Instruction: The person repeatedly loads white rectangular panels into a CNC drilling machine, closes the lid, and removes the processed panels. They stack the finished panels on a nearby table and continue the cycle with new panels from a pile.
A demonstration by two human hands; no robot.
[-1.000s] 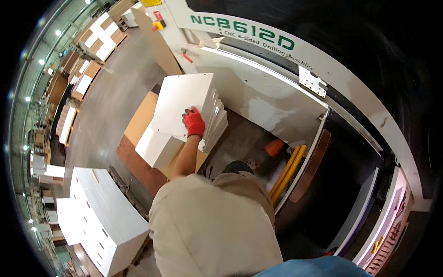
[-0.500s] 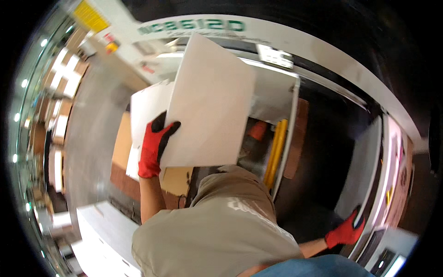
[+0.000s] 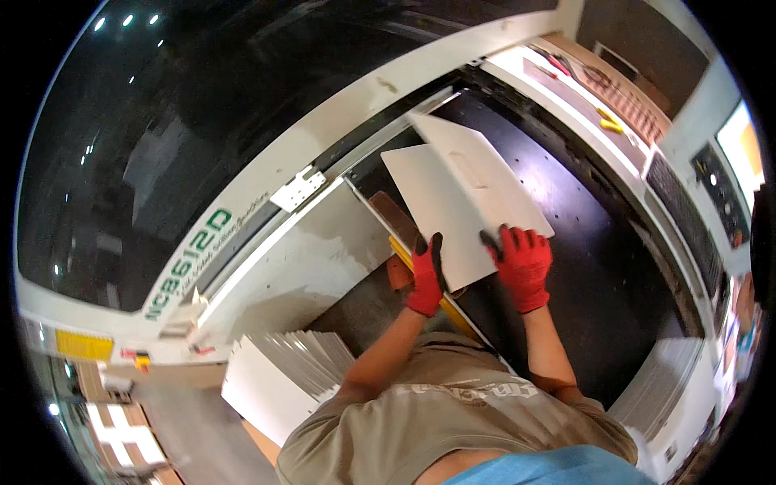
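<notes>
In front of me, two flat white boards overlap above a black machine bed (image 3: 582, 299). My left hand (image 3: 426, 276), in a red and black glove, grips the near left edge of the left white board (image 3: 440, 210). My right hand (image 3: 521, 267), gloved alike, holds the near end of the right white board (image 3: 505, 182), its fingers over the edge. This right board is tilted up over the left one and bears a slot-shaped outline near its middle. Whether the two boards are joined, I cannot tell.
A fanned stack of white boards (image 3: 279, 384) stands at the lower left, another stack (image 3: 667, 388) at the lower right. Yellow bars (image 3: 461, 319) run along the bed's near left edge. Hand tools (image 3: 558, 65) lie on a far right ledge. A control panel (image 3: 719, 194) is at the right.
My view has swung to the right. My left hand has brought its white board over the black bed. My right hand has left the machine's right side and now holds a board beside it.
</notes>
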